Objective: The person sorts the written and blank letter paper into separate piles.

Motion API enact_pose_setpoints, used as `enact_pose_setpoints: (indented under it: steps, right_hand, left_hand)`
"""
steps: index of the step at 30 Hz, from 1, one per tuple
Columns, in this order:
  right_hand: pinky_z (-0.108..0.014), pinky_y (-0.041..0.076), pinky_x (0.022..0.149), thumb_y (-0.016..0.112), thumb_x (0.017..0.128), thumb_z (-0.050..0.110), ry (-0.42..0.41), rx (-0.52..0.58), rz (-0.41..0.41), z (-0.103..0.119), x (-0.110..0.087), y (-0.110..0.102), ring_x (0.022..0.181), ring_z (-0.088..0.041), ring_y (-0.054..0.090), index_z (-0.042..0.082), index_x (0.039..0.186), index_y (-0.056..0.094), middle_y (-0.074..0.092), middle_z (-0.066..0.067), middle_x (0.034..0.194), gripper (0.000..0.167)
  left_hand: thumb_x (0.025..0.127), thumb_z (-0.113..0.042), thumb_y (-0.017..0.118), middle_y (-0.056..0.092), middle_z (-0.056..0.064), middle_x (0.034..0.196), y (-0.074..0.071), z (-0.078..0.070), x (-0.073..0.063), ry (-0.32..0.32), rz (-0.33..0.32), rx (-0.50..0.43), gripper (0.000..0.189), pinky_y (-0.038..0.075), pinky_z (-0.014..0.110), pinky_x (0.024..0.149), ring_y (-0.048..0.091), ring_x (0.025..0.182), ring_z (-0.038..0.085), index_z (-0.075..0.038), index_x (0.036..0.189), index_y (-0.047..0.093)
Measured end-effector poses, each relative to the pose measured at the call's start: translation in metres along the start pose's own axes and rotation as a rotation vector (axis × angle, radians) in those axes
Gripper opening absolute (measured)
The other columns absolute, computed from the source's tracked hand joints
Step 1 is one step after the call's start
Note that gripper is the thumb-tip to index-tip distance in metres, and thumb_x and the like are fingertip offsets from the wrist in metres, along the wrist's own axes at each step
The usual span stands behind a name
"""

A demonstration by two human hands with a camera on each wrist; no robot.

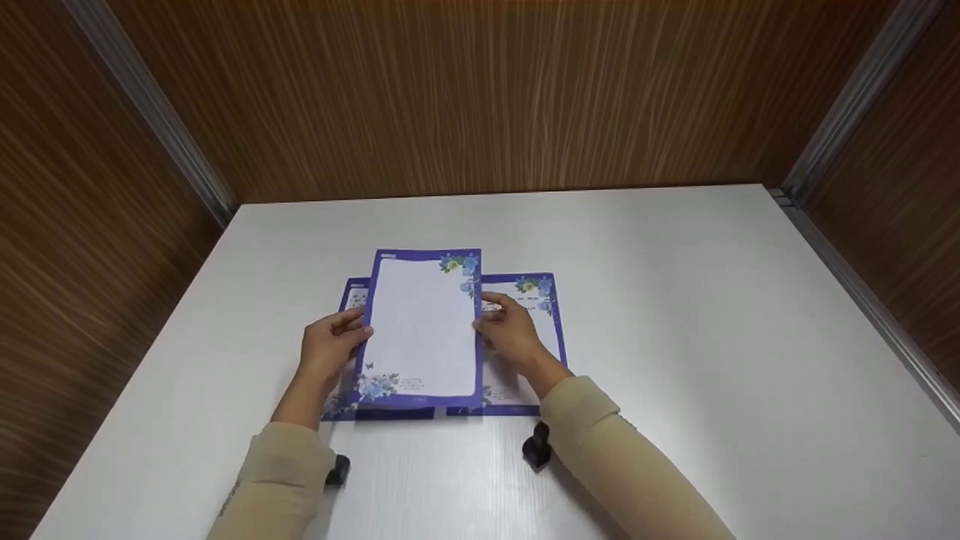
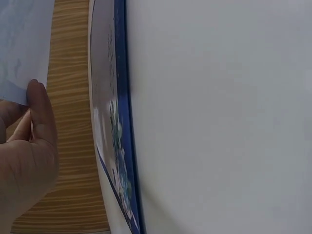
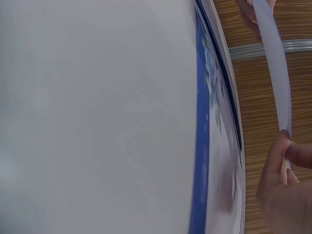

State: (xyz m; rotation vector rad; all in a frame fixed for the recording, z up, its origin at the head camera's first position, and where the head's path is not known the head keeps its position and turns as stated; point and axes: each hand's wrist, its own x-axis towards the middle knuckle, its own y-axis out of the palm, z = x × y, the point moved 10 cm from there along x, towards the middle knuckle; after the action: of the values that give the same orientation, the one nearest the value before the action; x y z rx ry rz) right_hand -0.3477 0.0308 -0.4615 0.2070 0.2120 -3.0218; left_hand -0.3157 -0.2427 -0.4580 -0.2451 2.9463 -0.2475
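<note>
A sheet of paper (image 1: 424, 326) with a purple border and blue flowers is lifted between both hands. My left hand (image 1: 330, 346) pinches its left edge between thumb and fingers. At the opposite edge, my right hand (image 1: 514, 334) pinches the paper too. Beneath it, two similar bordered sheets lie side by side: a left sheet (image 1: 352, 294), mostly covered, and a right sheet (image 1: 517, 390) with lines of print near its top. In the right wrist view the raised paper (image 3: 278, 73) appears edge-on, slightly bowed.
Two small black objects stand nearer the front of the white table (image 1: 712, 337): one black object (image 1: 537, 448) beside the right sleeve, another black object (image 1: 339, 471) partly hidden by the left sleeve. Wood-grain panels (image 1: 480, 97) with metal corner strips enclose the back and sides.
</note>
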Motion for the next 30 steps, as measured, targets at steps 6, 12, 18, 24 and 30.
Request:
enact_pose_setpoints:
  steps: [6, 12, 18, 24, 30]
  right_hand:
    - [-0.028, 0.052, 0.063, 0.063, 0.089, 0.000, 0.011, 0.000, -0.005, -0.003, 0.002, -0.015, 0.078, -0.019, 0.059, 0.010, 0.137, 0.051, 0.061, -0.012, 0.107, 0.050]
    - [-0.027, 0.050, 0.060, 0.062, 0.090, 0.000, 0.014, -0.011, 0.002, -0.003, 0.003, -0.032, 0.073, -0.018, 0.057, 0.010, 0.138, 0.048, 0.059, -0.013, 0.108, 0.051]
    - [-0.026, 0.052, 0.063, 0.061, 0.092, 0.001, 0.027, -0.038, 0.012, -0.004, 0.002, -0.050, 0.078, -0.018, 0.059, 0.009, 0.140, 0.045, 0.058, -0.015, 0.114, 0.052]
    - [-0.026, 0.051, 0.061, 0.061, 0.092, 0.003, 0.033, -0.046, 0.032, -0.006, 0.004, -0.066, 0.078, -0.017, 0.058, 0.011, 0.142, 0.043, 0.057, -0.014, 0.115, 0.053]
    - [-0.027, 0.051, 0.069, 0.059, 0.093, 0.002, 0.053, -0.037, 0.044, -0.007, 0.003, -0.081, 0.086, -0.018, 0.056, 0.009, 0.142, 0.042, 0.054, -0.013, 0.113, 0.053]
  left_hand:
    - [0.091, -0.002, 0.063, 0.055, 0.016, 0.120, 0.015, -0.004, 0.000, -0.005, -0.010, 0.000, 0.042, 0.050, 0.026, 0.088, 0.056, 0.107, 0.024, -0.001, 0.132, 0.054]
    - [0.090, -0.002, 0.064, 0.058, 0.015, 0.118, 0.032, -0.007, 0.002, 0.006, -0.019, -0.014, 0.041, 0.052, 0.027, 0.086, 0.058, 0.105, 0.023, -0.004, 0.130, 0.057]
    - [0.088, 0.000, 0.065, 0.060, 0.015, 0.114, 0.048, -0.012, 0.002, 0.024, -0.033, -0.040, 0.041, 0.053, 0.026, 0.082, 0.060, 0.102, 0.024, -0.004, 0.128, 0.059]
    - [0.086, 0.001, 0.067, 0.063, 0.013, 0.109, 0.065, -0.017, 0.000, 0.031, -0.051, -0.065, 0.040, 0.054, 0.026, 0.077, 0.062, 0.096, 0.021, -0.004, 0.125, 0.061]
    - [0.086, 0.002, 0.067, 0.064, 0.012, 0.107, 0.079, -0.019, -0.002, 0.027, -0.054, -0.097, 0.038, 0.054, 0.028, 0.079, 0.062, 0.096, 0.022, -0.003, 0.123, 0.063]
